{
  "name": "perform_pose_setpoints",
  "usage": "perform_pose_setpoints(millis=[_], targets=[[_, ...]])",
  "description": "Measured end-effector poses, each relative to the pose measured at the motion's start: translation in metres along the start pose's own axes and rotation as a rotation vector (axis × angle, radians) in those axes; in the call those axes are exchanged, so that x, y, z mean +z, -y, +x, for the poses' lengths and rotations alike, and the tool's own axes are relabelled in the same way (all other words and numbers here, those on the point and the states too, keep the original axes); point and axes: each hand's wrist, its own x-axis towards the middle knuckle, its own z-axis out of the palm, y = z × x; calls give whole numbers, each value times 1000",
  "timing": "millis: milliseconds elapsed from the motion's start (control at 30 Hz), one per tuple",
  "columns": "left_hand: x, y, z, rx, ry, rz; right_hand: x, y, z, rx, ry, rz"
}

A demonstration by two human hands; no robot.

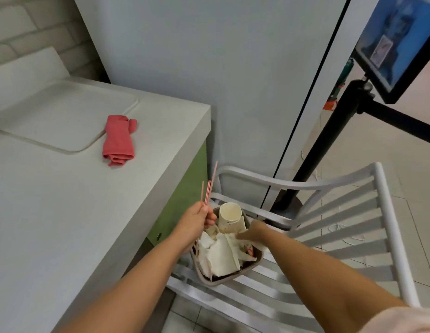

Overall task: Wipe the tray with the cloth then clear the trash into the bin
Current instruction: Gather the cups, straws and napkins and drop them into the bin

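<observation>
Over the bin (210, 282) on the chair (353, 212), left hand (199, 221) pinches straws (208, 191); right hand (253, 230) presses papers (221, 258) down, fingers extended. Drop straws lengthwise beside the cup (229, 216). Cloth (118, 140) lies touching the tray (65, 116).

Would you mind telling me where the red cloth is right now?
In the head view, the red cloth lies folded on the white table, left of centre, at the right corner of the tray.
</observation>
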Motion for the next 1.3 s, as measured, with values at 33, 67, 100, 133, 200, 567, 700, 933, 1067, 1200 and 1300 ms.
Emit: perform_pose_setpoints(millis=[33, 67, 100, 133, 200, 567, 700, 933, 1067, 1200, 1300], targets=[[0, 3, 2, -6, -4, 5, 1, 0, 2, -5, 3, 17], [0, 5, 3, -12, -9, 6, 1, -1, 5, -9, 0, 41], [-1, 8, 5, -17, -12, 5, 2, -2, 8, -10, 5, 80], [-1, 10, 6, -23, -11, 6, 2, -4, 10, -17, 11, 124], [0, 14, 8, -38, -4, 14, 2, -7, 12, -48, 21, 217], [5, 21, 12, -94, 7, -19, -4, -11, 16, -195, 3, 212], [2, 22, 13, -105, 44, -17, -24, 16, -4, -419, -267, 363], [9, 15, 11, -37, 109, 1, -49, 83, -55, -721, 75, 529], [12, 7, 10, 29, 119, 70, -45, 84, -54, -766, 1, 402], [17, 10, 12, 39, 160, 295, -57, 71, -57, -738, -79, 281], [19, 13, 14, 16, 141, 359, -60, 55, -54, -668, -124, 64]])
